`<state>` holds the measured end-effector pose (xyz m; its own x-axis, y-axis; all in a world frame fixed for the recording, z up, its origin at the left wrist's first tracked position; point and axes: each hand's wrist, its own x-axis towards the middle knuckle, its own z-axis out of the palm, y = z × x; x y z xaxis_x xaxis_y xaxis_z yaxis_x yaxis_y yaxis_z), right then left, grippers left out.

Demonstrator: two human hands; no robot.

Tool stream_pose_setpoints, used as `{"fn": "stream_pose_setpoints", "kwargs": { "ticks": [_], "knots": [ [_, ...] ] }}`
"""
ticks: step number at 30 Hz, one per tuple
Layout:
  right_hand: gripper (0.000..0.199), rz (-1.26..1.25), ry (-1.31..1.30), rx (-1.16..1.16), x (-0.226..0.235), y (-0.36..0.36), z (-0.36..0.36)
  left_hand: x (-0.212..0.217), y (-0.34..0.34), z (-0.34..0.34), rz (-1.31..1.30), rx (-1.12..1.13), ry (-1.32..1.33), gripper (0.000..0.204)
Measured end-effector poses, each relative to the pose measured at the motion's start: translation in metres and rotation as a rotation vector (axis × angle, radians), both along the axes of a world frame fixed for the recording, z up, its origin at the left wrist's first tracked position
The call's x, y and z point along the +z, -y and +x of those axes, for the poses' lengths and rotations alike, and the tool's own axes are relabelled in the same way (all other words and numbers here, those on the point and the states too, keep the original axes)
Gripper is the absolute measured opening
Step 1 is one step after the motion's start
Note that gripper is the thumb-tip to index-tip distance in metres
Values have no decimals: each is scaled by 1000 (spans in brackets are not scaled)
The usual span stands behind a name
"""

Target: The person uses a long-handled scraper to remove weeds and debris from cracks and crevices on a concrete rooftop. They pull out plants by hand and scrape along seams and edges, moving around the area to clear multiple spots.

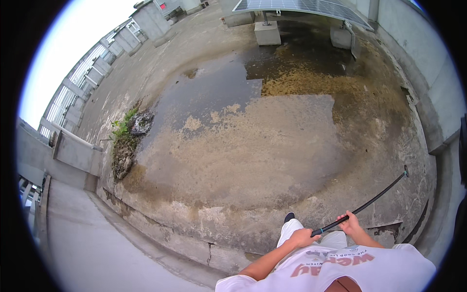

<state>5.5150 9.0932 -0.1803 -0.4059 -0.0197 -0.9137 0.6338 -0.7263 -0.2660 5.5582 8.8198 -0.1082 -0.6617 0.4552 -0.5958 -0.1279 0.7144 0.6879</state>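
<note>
A long black pole [380, 195] slants away from me to the right, with a teal band near its near end. At its far tip is a small dark head with a teal joint, resting at the concrete floor; its kind is too small to tell. My left hand [302, 237] is closed around the near end of the pole. Further up the shaft, my right hand [349, 223] also grips it, fingers wrapped round. Ahead of both hands lies a shallow puddle [209, 87] over brownish, silt-covered concrete.
A solar panel [301, 7] stands on concrete blocks [267, 34] at the back. Weeds and a rubble heap [124, 158] sit at the left edge of the puddle. A concrete wall [423, 63] runs along the right. Cracked ledge [194, 246] and a drop lie near my feet.
</note>
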Motion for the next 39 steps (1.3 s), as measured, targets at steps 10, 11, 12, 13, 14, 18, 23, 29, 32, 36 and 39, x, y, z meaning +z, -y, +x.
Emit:
{"fn": "stream_pose_setpoints", "kwargs": {
  "ticks": [10,11,12,13,14,18,23,29,32,36,39],
  "knots": [
    [19,-57,2,-458,-36,-183,147,31,-249,-11,-373,-722,-328,60],
    [19,-57,1,-505,-41,-197,158,27,-270,-7,-399,-780,-332,61],
    [18,-70,-8,-562,-44,-207,167,22,-291,-6,-423,-822,-337,62],
    [17,-88,22,-604,-46,-219,173,22,-313,-5,-456,-869,-329,63],
    [17,-102,57,-635,-50,-231,179,26,-334,-3,-463,-899,-329,63],
    [14,-173,59,-727,-56,-280,180,24,-401,-12,-513,-1019,-350,63],
    [16,-192,80,-773,-67,-359,151,18,-496,-48,-529,-1066,-281,62],
    [22,-145,78,-918,-59,-499,101,17,-658,-124,-433,-1154,-239,62],
    [21,-125,73,-969,-38,-572,71,33,-744,-159,-402,-1273,-307,57],
    [15,-82,123,-1178,-28,-654,46,53,-843,-176,-385,-1311,-256,58],
    [13,-90,54,-1304,-36,-707,31,35,-912,-179,-380,-1357,-255,57]
  ]
}}
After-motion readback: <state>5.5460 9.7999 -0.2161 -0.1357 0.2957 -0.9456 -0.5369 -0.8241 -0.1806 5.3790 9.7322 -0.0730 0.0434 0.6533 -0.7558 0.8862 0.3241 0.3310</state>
